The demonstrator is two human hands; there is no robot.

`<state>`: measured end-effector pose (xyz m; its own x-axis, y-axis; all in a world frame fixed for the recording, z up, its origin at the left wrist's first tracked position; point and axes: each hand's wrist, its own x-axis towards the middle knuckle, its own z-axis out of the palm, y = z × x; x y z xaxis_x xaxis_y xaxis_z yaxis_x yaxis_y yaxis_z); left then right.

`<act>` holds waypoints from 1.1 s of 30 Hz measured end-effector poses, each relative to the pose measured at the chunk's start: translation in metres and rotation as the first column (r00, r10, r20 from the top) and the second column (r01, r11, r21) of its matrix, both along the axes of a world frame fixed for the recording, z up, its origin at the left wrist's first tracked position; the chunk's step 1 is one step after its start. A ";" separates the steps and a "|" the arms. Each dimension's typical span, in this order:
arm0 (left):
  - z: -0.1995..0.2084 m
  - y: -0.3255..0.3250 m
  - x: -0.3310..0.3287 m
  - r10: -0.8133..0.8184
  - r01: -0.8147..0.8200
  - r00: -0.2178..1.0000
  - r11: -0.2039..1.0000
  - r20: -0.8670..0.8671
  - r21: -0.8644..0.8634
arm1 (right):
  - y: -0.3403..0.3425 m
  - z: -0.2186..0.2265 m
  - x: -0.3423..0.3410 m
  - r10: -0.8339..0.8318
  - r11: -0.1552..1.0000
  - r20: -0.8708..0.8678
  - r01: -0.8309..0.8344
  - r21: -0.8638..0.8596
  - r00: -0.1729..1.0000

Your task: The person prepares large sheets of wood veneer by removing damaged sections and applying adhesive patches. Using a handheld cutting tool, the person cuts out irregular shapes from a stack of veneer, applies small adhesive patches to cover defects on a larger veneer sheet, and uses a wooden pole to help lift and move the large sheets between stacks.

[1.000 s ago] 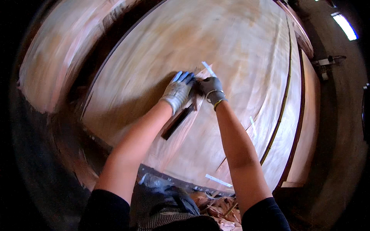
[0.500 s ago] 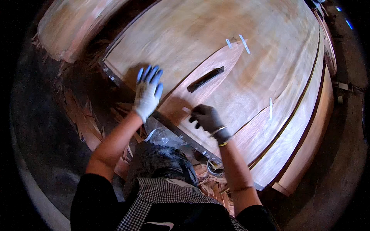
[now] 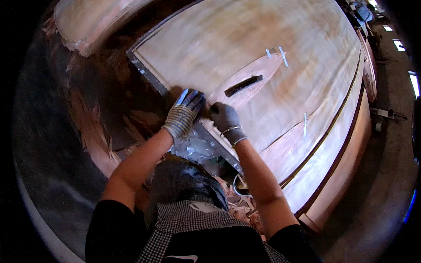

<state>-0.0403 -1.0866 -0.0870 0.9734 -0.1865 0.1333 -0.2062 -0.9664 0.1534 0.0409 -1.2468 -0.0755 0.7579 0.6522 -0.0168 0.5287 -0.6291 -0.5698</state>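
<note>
My left hand (image 3: pixel 186 111), in a striped glove with bluish fingers, lies with fingers stretched out on the near edge of a large wood veneer sheet (image 3: pixel 302 83). Close beside it, my right hand (image 3: pixel 227 119) in a grey glove is closed and low over the same edge; what its fingers hold is hidden. Both hands are at the near end of a pointed reddish veneer strip (image 3: pixel 267 69) set into the sheet. On that strip rests a black bar-shaped tool (image 3: pixel 244 86). A whitish tape piece (image 3: pixel 283 57) crosses the strip's tip, and another tape piece (image 3: pixel 305 123) lies farther right.
Another veneer stack (image 3: pixel 85 26) stands at the far left. Torn veneer scraps (image 3: pixel 94 136) litter the floor. Clear plastic (image 3: pixel 193 147) and a small round container (image 3: pixel 240 186) sit below the near edge. A person (image 3: pixel 363 13) is at the far upper right.
My right hand has moved left to the edge, and the pale piece at its fingertips is now out of sight. My left hand has come down and right, beside it. The view has shifted slightly.
</note>
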 end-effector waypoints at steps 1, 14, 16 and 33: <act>0.010 -0.004 0.001 0.007 -0.009 0.999 0.999 -0.047 -0.036 | -0.009 0.002 0.012 -0.010 0.982 0.141 0.037 -0.185 0.990; 0.013 -0.069 -0.026 -0.221 0.209 0.973 0.965 -0.064 -0.156 | -0.074 0.009 -0.036 -0.186 0.968 -0.131 0.159 -0.195 0.974; 0.026 -0.067 -0.018 -0.204 0.178 0.975 0.953 -0.085 -0.247 | -0.086 0.016 0.000 -0.307 0.942 -0.126 0.282 -0.184 0.943; 0.046 -0.066 0.165 0.024 -0.107 0.862 0.985 -0.506 -0.136 | -0.140 0.059 -0.028 -0.568 0.741 -0.681 0.647 -0.179 0.463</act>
<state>0.1248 -1.1525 -0.0409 0.9252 -0.1377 -0.3536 0.0014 -0.9305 0.3662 0.0133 -1.3866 -0.0166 0.7623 0.0592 -0.6445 -0.5076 -0.5631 -0.6521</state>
